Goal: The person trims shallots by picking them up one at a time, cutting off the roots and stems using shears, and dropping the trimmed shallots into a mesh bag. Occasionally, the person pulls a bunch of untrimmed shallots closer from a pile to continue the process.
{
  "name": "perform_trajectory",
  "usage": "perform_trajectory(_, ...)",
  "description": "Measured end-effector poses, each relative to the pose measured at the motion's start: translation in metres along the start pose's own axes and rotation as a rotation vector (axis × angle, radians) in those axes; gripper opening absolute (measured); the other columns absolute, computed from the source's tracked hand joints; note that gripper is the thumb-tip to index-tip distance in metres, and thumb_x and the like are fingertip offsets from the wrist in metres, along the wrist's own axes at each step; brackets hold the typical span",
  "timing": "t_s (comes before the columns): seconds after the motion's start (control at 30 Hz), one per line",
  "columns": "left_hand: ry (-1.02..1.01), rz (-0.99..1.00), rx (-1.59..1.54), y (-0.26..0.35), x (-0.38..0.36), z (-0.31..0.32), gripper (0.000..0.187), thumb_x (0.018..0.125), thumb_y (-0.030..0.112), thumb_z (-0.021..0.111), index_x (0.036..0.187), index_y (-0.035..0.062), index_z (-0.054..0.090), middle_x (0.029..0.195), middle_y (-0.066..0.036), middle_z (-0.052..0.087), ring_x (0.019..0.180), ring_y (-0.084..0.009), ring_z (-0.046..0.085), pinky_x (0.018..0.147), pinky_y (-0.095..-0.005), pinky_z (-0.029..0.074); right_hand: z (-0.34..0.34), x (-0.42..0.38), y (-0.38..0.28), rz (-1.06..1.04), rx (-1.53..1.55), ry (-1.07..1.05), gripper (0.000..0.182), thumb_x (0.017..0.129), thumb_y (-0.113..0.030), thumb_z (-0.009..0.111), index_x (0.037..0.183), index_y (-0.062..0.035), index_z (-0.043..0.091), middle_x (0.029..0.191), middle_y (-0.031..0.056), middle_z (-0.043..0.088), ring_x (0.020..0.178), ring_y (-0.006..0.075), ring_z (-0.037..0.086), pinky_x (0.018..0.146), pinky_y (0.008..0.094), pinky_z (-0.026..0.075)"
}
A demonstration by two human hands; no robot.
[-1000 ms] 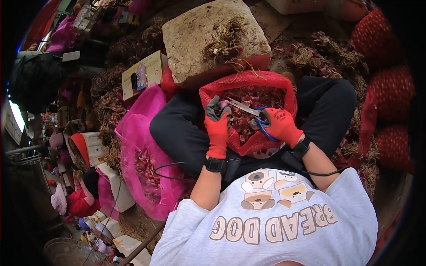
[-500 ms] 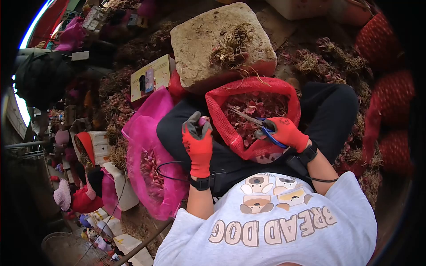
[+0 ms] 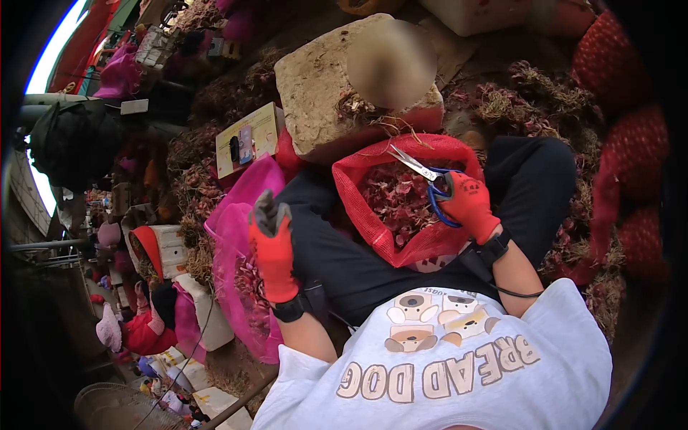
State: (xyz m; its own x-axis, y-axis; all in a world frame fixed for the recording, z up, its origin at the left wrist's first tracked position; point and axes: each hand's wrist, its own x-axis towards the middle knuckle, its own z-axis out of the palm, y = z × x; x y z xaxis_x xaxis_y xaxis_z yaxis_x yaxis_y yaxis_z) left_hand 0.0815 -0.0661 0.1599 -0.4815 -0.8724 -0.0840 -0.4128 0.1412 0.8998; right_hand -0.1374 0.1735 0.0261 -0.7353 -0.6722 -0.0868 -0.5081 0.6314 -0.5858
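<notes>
My right hand (image 3: 466, 202), in a red glove, grips scissors (image 3: 417, 166) with blue handles, their blades slightly apart and pointing away over a red mesh bag (image 3: 351, 208). That bag stands open between my legs and holds reddish-purple skins and scraps. To the left, my left hand (image 3: 272, 247), gloved in red with grey fingertips, is raised beside my knee above a pink mesh bag (image 3: 231, 229). Its thumb and fingers look apart, and no onion shows in them. Small reddish bulbs (image 3: 249, 283) lie inside the pink bag.
A pale foam block (image 3: 315, 93) stands ahead, partly covered by a blurred patch. Beside it a box (image 3: 271, 129) carries a phone (image 3: 246, 145). Full red mesh sacks (image 3: 638, 154) line the right. Dried stalks lie around. A person in red (image 3: 147, 330) sits far left.
My left hand has moved left from the red bag to the pink bag, and the small onion it held is out of sight. The scissors have turned, blades pointing further away.
</notes>
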Motion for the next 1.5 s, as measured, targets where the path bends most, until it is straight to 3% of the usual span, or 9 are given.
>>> perform_trajectory(0.1, -0.456, 0.181, -0.232, -0.024, 0.042, 0.111, 0.028, 0.089, 0.002, 0.056, 0.117, -0.0011, 0.056, 0.093, 0.001, 0.060, 0.082, -0.0034, 0.054, 0.068, -0.0177, 0.043, -0.008, -0.002, 0.001, 0.003, 0.062, 0.123, 0.029, 0.075, -0.030, 0.069, 0.094, -0.0087, 0.062, 0.087, 0.0127, 0.065, 0.082, 0.0318, 0.063, 0.072, 0.0388, 0.050)
perform_trajectory(0.23, -0.267, 0.732, 0.587, -0.008, 0.090, 0.230, 0.038, 0.078, 0.016, 0.067, 0.115, 0.0094, 0.059, 0.118, -0.015, 0.060, 0.100, -0.0286, 0.061, 0.084, -0.0372, 0.048, -0.009, 0.007, 0.014, 0.091, 0.187, 0.271, 0.032, 0.075, -0.032, 0.070, 0.095, -0.0088, 0.062, 0.088, 0.0121, 0.065, 0.082, 0.0323, 0.063, 0.070, 0.0396, 0.049)
perform_trajectory(0.4, -0.323, 0.657, 1.412, -0.031, 0.172, 0.305, 0.051, 0.074, 0.028, 0.070, 0.121, 0.0107, 0.058, 0.133, -0.015, 0.048, 0.111, -0.0313, 0.057, 0.088, -0.0405, 0.047, -0.020, 0.011, 0.019, 0.200, 0.314, 0.285, 0.032, 0.075, -0.034, 0.070, 0.092, -0.0086, 0.061, 0.087, 0.0130, 0.064, 0.083, 0.0334, 0.061, 0.069, 0.0403, 0.048)
perform_trajectory(0.57, -0.527, 0.404, 1.463, 0.010, 0.183, 0.286, 0.053, 0.078, 0.028, 0.064, 0.128, 0.0117, 0.055, 0.138, -0.015, 0.047, 0.110, -0.0287, 0.059, 0.091, -0.0377, 0.046, -0.020, 0.012, 0.015, 0.153, 0.341, 0.308, 0.030, 0.076, -0.032, 0.070, 0.093, -0.0082, 0.062, 0.087, 0.0132, 0.064, 0.082, 0.0329, 0.061, 0.069, 0.0399, 0.049)
perform_trajectory(0.7, -0.560, 0.605, 0.584, -0.009, 0.217, 0.248, 0.061, 0.068, 0.040, 0.073, 0.119, 0.0114, 0.059, 0.132, -0.017, 0.049, 0.112, -0.0326, 0.053, 0.097, -0.0400, 0.041, -0.020, 0.013, 0.011, 0.116, 0.353, 0.299, 0.028, 0.077, -0.029, 0.069, 0.093, -0.0073, 0.062, 0.087, 0.0139, 0.064, 0.082, 0.0335, 0.062, 0.070, 0.0391, 0.048)
perform_trajectory(0.97, -0.290, 0.484, 1.264, -0.018, 0.197, 0.205, 0.090, 0.061, 0.056, 0.075, 0.139, 0.0238, 0.042, 0.155, -0.013, 0.010, 0.141, -0.0383, 0.011, 0.112, -0.0478, 0.019, -0.002, 0.090, -0.002, 0.088, 1.017, 0.061, 0.035, 0.077, -0.028, 0.073, 0.100, -0.0036, 0.064, 0.086, 0.0059, 0.067, 0.076, 0.0156, 0.062, 0.073, 0.0302, 0.047)
perform_trajectory(1.2, -0.465, 0.395, 0.652, -0.081, 0.248, 0.201, 0.100, 0.058, 0.051, 0.080, 0.141, 0.0147, 0.037, 0.151, -0.025, 0.014, 0.141, -0.0376, 0.012, 0.115, -0.0451, 0.012, 0.014, 0.223, -0.039, -0.133, 0.855, 0.083, 0.040, 0.073, -0.020, 0.077, 0.102, 0.0004, 0.059, 0.093, 0.0070, 0.066, 0.085, 0.0124, 0.060, 0.077, 0.0287, 0.048)
perform_trajectory(1.33, -0.425, 0.412, 0.890, -0.056, 0.221, 0.204, 0.101, 0.054, 0.031, 0.086, 0.140, 0.0115, 0.038, 0.152, -0.022, 0.013, 0.140, -0.0388, 0.013, 0.114, -0.0410, 0.020, 0.027, 0.245, -0.050, -0.162, 0.764, -0.071, 0.038, 0.073, -0.023, 0.074, 0.101, -0.0018, 0.061, 0.096, 0.0078, 0.066, 0.086, 0.0175, 0.062, 0.078, 0.0307, 0.048)
perform_trajectory(1.5, -0.398, 0.523, 1.125, -0.076, 0.224, 0.225, 0.103, 0.059, 0.059, 0.073, 0.143, 0.0148, 0.033, 0.144, -0.022, 0.035, 0.140, -0.0343, 0.021, 0.114, -0.0500, 0.005, 0.070, 0.267, 0.008, -0.078, 1.072, -0.282, 0.013, 0.083, -0.016, 0.067, 0.086, -0.0041, 0.066, 0.070, 0.0070, 0.064, 0.058, 0.0119, 0.055, 0.054, 0.0315, 0.043)
